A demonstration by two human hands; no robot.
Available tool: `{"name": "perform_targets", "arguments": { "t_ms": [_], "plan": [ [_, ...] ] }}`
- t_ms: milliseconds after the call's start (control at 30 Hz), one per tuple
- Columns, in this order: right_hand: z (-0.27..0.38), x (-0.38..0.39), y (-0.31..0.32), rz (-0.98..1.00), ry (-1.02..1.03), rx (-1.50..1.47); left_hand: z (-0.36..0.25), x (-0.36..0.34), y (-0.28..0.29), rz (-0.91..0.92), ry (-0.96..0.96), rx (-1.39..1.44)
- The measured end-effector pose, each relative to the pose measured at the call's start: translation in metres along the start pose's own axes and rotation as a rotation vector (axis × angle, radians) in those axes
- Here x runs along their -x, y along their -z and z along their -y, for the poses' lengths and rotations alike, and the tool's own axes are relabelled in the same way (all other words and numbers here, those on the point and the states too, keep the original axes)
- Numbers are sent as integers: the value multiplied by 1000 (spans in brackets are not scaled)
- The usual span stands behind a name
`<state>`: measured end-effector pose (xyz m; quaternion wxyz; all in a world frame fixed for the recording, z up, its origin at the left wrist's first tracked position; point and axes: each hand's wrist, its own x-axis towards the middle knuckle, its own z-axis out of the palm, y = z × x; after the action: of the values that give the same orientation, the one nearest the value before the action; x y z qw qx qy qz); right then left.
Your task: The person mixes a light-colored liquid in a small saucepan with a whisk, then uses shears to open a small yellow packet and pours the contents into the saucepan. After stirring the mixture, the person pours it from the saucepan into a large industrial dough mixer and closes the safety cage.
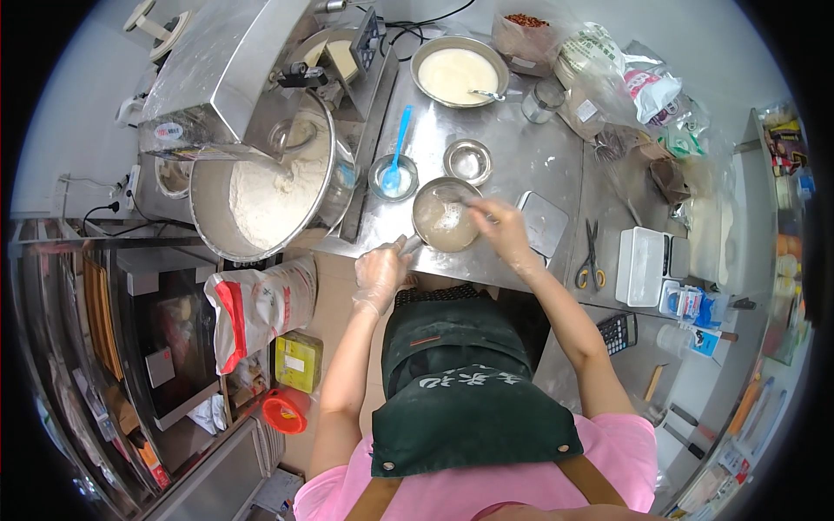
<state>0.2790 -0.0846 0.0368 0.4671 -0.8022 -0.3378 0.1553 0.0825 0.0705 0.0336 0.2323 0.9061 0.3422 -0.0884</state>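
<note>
Head view looks down on a steel worktop dusted with flour. The left hand, in a thin clear glove, sits at the near edge of the worktop with its grip closed on the rim of a small metal bowl, steadying it. The bowl stands near the front edge, just in front of the person's dark apron, and holds a pale, cloudy liquid. The right hand, also gloved, hovers over the bowl's right side; its grip is closed around a thin utensil that dips into the liquid, too blurred to tell its kind. Just behind the bowl stand a small empty steel dish and a glass cup with a blue spoon. To the left is a large mixer bowl of flour; further back, a wide bowl of cream-coloured batter. Scissors lie to the right.
</note>
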Motion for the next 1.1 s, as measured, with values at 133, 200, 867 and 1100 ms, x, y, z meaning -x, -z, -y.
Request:
{"name": "perform_targets", "arguments": {
  "t_ms": [133,200,867,1100],
  "plan": [
    [-5,-8,-8,162,259,-15,4,-3,-1,-23,-15,23],
    [-2,-8,-10,-51,177,76,3,-2,0,-29,-21,30],
    [0,4,-6,40,384,33,9,-4,-8,-27,-29,47],
    [-23,6,-4,-157,30,47,14,-2,-8,-19,-26,65]
  ]
}}
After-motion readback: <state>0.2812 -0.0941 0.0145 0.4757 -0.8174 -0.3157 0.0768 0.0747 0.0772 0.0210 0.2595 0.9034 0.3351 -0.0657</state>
